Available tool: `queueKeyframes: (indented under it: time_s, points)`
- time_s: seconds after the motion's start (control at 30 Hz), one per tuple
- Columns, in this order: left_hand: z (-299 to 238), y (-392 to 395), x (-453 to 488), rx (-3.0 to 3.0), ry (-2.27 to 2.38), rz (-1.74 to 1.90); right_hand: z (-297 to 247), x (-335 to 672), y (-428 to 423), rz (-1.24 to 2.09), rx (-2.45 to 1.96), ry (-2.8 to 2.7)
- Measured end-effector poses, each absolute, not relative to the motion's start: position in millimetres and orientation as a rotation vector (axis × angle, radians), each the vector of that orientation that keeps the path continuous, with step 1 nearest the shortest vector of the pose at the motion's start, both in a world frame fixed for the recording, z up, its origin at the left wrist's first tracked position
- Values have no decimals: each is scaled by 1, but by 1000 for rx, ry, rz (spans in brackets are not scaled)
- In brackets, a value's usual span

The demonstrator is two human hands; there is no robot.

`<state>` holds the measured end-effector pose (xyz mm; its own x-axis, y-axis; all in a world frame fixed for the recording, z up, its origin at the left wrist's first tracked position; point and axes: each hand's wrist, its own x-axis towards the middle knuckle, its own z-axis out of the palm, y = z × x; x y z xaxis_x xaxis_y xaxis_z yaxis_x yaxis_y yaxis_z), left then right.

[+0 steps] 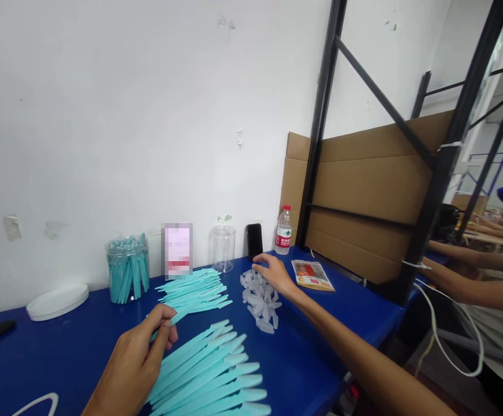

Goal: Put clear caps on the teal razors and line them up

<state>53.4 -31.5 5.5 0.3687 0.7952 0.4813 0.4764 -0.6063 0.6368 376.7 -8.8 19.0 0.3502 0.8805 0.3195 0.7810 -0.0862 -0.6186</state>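
Pinched between the thumb and fingers of my left hand (145,349) is a turquoise eyebrow razor (182,314), its slim tip pointing right. My right hand (276,274) reaches over the far side of a loose pile of translucent plastic caps (260,303), fingers bent and slightly apart; no cap shows clearly in it. In front lies a fanned row of turquoise razors with pale caps over their ends (216,370). Behind my left hand is a heap of turquoise razors without visible caps (197,290).
A clear jar of turquoise razors (127,271) stands beside a white lid (58,301). Along the wall are a clear jar (224,248), a phone (254,241) and a water bottle (283,231). A printed packet (312,275) lies right; a black rack post (433,219) rises beyond the table.
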Motion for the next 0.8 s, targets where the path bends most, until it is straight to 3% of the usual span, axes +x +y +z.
queueKeyframes:
  time_s: [0.23,0.57,0.6,0.7,0.8]
  points:
    - [-4,-26,49,2160,1202,1073,36,368,35,141,-2092,-1833]
    - [7,-37,52,2195,1267,974,30,358,27,77,-1977,-1804]
    - [7,-36,51,2203,1280,978,33,354,23,167,-1898,-1787]
    - [6,-35,48,2229,1315,995,43,334,5,929,-1345,-1598]
    - [4,-35,45,2283,1343,1022,45,313,-10,1266,-1067,-1460]
